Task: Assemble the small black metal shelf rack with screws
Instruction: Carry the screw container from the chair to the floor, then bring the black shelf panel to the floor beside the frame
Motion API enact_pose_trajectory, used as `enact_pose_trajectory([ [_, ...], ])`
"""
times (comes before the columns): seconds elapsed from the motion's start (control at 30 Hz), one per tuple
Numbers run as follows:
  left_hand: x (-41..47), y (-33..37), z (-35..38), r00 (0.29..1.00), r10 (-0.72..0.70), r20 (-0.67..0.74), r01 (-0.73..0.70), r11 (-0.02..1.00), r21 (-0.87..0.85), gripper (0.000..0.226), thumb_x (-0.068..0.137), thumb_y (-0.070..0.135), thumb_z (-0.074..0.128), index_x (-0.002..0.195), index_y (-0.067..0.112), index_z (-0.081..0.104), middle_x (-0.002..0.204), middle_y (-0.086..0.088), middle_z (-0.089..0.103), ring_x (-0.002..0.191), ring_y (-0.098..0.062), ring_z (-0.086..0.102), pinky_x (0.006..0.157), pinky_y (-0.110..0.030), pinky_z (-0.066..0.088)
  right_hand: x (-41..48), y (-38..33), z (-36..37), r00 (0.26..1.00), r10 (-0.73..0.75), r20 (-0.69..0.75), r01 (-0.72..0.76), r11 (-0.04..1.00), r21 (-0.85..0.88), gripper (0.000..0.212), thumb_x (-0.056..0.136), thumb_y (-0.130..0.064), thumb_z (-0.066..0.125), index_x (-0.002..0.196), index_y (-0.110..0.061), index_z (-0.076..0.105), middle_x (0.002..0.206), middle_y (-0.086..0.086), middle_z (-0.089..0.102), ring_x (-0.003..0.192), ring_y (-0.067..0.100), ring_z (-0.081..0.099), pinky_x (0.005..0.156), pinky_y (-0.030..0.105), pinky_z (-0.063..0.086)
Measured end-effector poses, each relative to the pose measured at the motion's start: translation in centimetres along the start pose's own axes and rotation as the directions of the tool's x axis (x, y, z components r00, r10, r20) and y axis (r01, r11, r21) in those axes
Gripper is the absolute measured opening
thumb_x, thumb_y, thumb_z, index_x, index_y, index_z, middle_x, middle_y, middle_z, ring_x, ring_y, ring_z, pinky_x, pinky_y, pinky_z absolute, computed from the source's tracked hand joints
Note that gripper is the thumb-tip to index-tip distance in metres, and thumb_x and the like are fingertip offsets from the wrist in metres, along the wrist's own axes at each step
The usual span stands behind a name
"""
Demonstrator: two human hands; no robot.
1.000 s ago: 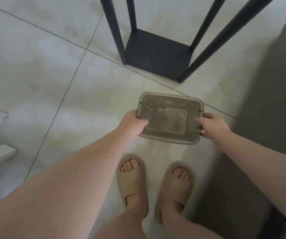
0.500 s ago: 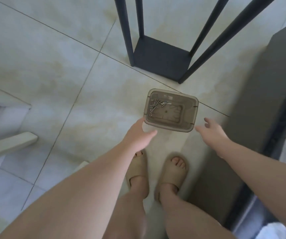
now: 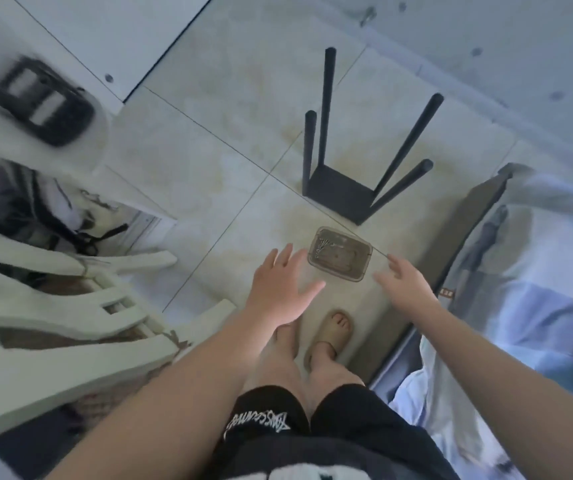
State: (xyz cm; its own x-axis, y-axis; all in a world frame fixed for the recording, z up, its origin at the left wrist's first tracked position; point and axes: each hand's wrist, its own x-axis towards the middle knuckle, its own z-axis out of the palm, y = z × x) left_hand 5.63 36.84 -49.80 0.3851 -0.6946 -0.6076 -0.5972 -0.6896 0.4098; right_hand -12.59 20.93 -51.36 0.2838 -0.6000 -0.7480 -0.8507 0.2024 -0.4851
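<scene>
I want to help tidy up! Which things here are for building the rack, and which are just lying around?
For the job:
- black rack frame, legs pointing up
- clear box on the floor
- screws inside it

Just lying about:
- white chair
- blurred black object
- bedding

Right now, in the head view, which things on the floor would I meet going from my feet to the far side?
Sandalled foot → clear box with screws → black rack frame, its four posts pointing up.
</scene>
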Motion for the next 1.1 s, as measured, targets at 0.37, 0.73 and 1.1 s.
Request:
enact_pose_trajectory([
  [0.37, -14.0, 1.0, -10.8, 0.895, -0.011, -0.446, -0.057, 0.989, -0.139, 0.075, 0.091, 0.067, 0.041, 0.156, 0.032, 0.027, 0.168, 0.005, 0.012, 0.154, -0.018, -0.001, 0.123, -0.047, 0.008, -13.9, -13.2, -3.9, 0.764, -0.591, 0.261, 0.638, 0.63, -0.443, 0.064, 0.1, -0.033, 0.059, 0.157, -0.026, 0.031, 0.161, -0.006, 0.033, 0.148, 0.018, 0.027, 0.122, 0.045, 0.027],
  [0.73, -27.6, -4.5, -15.8, 0.379, -0.099, -0.92, -0.04, 0.992, -0.123, 0.051, 0.095, 0.037, 0.055, 0.142, 0.016, 0.053, 0.158, -0.004, 0.039, 0.151, -0.027, 0.022, 0.123, -0.039, 0.016, -25.6, -22.5, 3.8, 0.259, -0.848, 0.463, 0.905, 0.046, -0.423, 0.061, 0.096, -0.03, 0.061, 0.154, -0.022, 0.04, 0.159, -0.003, 0.039, 0.15, 0.02, 0.029, 0.12, 0.044, 0.025],
  [1.1, -40.2, -22.3, -12.4, 0.252, -0.298, -0.921, 0.074, 0.954, -0.289, 0.059, 0.094, 0.037, 0.053, 0.147, 0.012, 0.047, 0.159, -0.006, 0.037, 0.151, -0.028, 0.021, 0.123, -0.047, 0.017, -38.4, -25.4, 22.4, -0.052, -0.815, 0.577, 0.916, -0.269, -0.298, 0.053, 0.096, -0.03, 0.051, 0.146, -0.013, 0.05, 0.151, 0.002, 0.049, 0.144, 0.024, 0.039, 0.117, 0.036, 0.03],
])
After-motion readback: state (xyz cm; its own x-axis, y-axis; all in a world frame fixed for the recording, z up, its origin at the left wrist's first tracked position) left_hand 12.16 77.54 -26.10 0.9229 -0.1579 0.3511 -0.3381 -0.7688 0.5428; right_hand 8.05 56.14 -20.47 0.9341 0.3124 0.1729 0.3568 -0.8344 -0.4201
